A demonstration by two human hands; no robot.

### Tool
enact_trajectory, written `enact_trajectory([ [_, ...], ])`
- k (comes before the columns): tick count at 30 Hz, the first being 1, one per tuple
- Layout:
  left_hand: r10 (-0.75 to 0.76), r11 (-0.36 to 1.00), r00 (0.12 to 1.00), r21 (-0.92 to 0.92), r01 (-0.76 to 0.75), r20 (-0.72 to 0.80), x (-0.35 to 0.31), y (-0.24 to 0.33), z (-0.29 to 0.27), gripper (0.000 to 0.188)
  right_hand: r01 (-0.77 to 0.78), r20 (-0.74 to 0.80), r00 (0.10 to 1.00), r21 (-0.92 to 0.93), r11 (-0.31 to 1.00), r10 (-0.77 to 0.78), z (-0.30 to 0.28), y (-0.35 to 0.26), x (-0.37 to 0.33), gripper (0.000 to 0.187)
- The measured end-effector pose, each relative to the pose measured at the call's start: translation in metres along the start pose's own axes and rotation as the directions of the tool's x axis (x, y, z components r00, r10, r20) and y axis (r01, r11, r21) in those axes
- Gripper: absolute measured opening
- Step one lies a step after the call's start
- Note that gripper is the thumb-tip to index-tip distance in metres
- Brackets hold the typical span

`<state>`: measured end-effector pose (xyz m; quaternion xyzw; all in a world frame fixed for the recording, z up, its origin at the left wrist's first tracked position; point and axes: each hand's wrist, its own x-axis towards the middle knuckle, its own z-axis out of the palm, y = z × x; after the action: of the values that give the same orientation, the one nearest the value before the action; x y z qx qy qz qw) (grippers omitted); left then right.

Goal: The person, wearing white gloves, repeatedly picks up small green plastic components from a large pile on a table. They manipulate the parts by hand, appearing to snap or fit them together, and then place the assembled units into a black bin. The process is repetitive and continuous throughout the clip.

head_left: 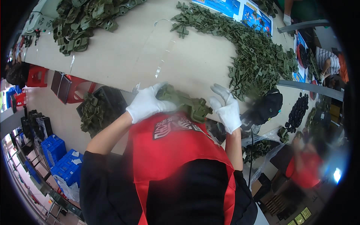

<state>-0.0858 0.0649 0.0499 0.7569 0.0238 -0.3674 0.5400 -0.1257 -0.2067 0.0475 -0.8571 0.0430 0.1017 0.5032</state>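
Green part at table edge, L hand grasping it, R hand released, fingers spread beside it, bare tabletop ahead, parts pile right.

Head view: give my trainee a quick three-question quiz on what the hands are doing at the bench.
1. True or false: both hands wear white gloves.
2. Which hand grips the olive-green plastic assembly? A) left hand B) right hand
3. Fill in: the big heap of small green parts lies on the pale table to the person's ____ side.

Key: 1 true. 2 A; the right hand's fingers are spread open beside its end. 3 right.
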Motion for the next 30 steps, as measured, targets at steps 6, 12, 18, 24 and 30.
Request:
enact_trajectory([
  [6,0.098,0.955,0.995,0.279,-0.102,0.027,-0.001,0.002,0.000,0.074,-0.008,0.382,0.919,-0.223,0.975,0.095,0.056,-0.075,0.028,0.053],
  [12,0.070,0.997,0.996,-0.022,-0.068,0.060,-0.011,0.012,0.003,0.068,0.067,0.282,0.958,-0.087,0.994,-0.040,0.063,-0.047,0.019,0.050],
  [18,0.190,0.981,0.980,0.039,-0.192,0.065,-0.002,0.011,0.008,0.063,-0.350,0.510,0.840,0.247,0.904,0.186,0.054,-0.028,0.025,0.052],
  [24,0.260,0.962,0.961,0.065,-0.267,0.093,0.001,0.004,0.004,0.060,-0.398,0.461,0.846,0.212,0.892,0.268,0.059,-0.040,0.015,0.051],
  [30,0.151,0.964,0.984,0.205,-0.168,0.093,0.010,0.012,0.007,0.073,0.182,0.550,0.834,-0.222,0.958,-0.032,0.032,-0.039,0.025,0.111],
])
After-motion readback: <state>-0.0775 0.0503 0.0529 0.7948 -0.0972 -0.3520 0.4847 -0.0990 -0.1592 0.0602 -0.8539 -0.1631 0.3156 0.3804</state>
